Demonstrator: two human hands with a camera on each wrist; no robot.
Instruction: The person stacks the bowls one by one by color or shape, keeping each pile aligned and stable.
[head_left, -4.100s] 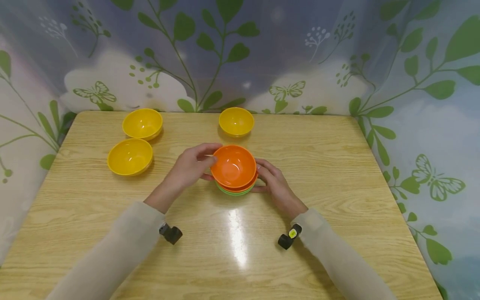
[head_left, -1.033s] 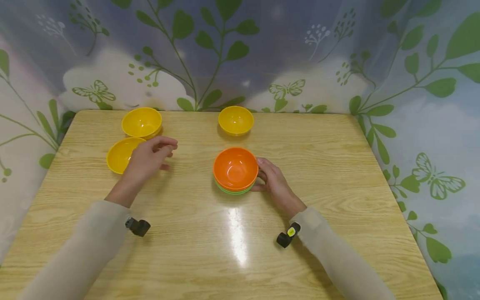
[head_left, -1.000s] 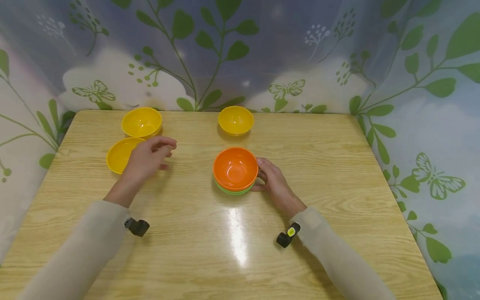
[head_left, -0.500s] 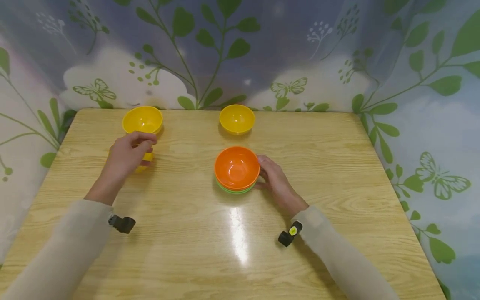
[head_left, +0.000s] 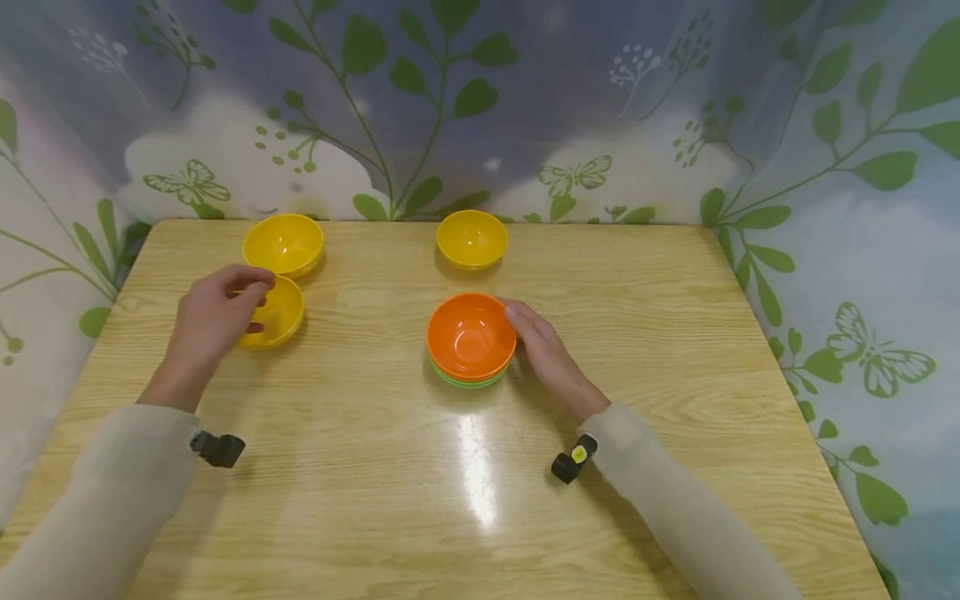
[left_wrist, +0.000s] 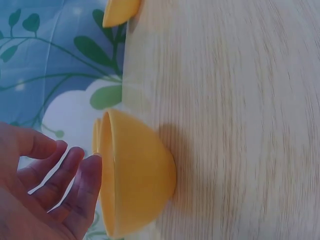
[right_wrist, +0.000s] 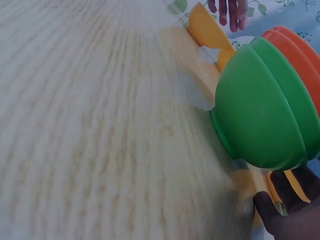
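Over the nearer left yellow bowl (head_left: 285, 315) hovers my left hand (head_left: 210, 312), fingers loosely bent and holding nothing. The left wrist view puts those fingertips right beside the rim of a yellow bowl (left_wrist: 137, 172). My right hand (head_left: 551, 358) rests its extended fingers along the right side of a nested stack, with orange bowls (head_left: 471, 333) on top and green bowls (head_left: 467, 384) underneath. From the right wrist, the lowest green bowl (right_wrist: 260, 110) shows its side and foot, while the right hand (right_wrist: 295, 217) is partly cut off below it.
Another yellow bowl (head_left: 283, 245) stands at the back left, close behind the nearer one. A third yellow bowl (head_left: 472, 240) sits at the back middle, behind the stack. The wooden table (head_left: 375, 483) meets a leaf-patterned curtain (head_left: 480, 108) at its far edge.
An orange bowl the hands held at the stack now sits nested in it. My left hand has left the stack and moved left over the yellow bowl. The right hand's fingers have straightened.
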